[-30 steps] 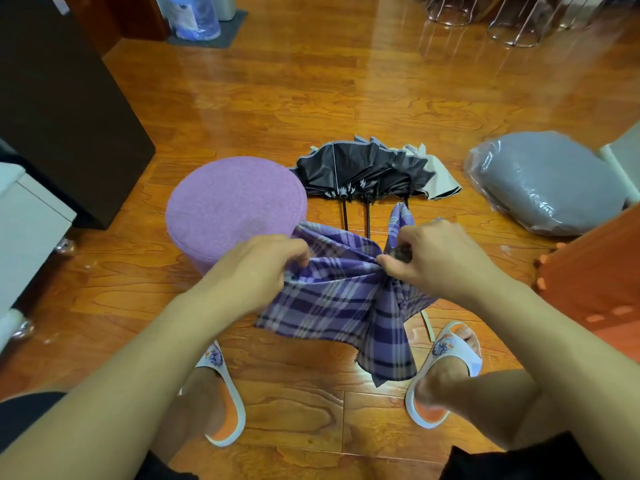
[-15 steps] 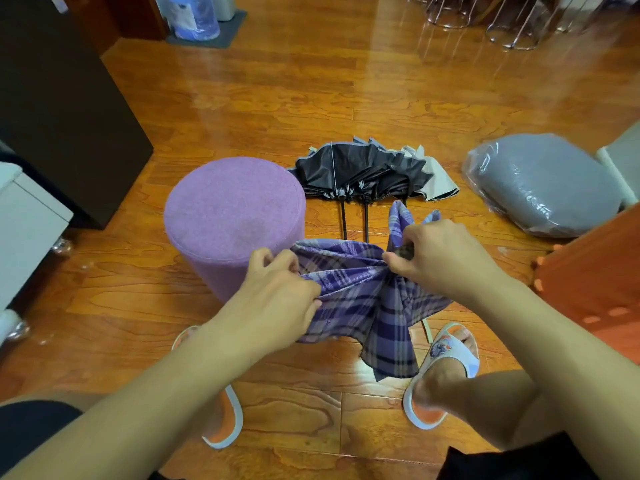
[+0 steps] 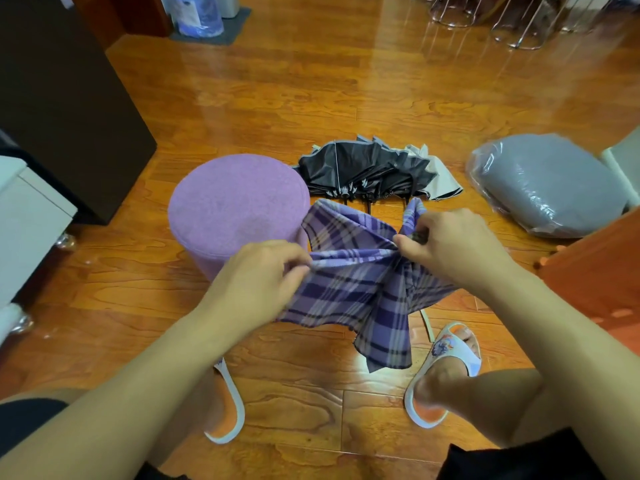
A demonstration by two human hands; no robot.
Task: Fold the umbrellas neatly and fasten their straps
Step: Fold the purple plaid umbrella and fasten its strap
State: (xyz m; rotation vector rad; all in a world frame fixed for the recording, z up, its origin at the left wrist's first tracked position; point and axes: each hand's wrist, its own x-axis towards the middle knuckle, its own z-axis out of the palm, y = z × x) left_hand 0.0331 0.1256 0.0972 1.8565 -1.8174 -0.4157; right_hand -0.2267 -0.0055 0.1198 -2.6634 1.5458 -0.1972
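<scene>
1. The held umbrella (image 3: pixel 360 282) hung at frame centre, above the floor (image 3: pixel 311 98), between the left hand (image 3: pixel 258 282) and the right hand (image 3: pixel 457 247).
2. The stool (image 3: pixel 235 209) stood left of centre, just behind the left hand.
3. A second umbrella (image 3: pixel 374 171) lay on the floor above centre, just right of the stool.
4. A wrapped cushion (image 3: pixel 550 185) lay at the right edge.
5. A cabinet (image 3: pixel 62 98) filled the upper left.
6. Two slippers (image 3: pixel 446 375) sat on the floor at the lower centre.

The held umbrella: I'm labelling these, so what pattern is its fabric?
Purple plaid with dark and pale stripes on the umbrella, seen clearly in the head view.
</scene>
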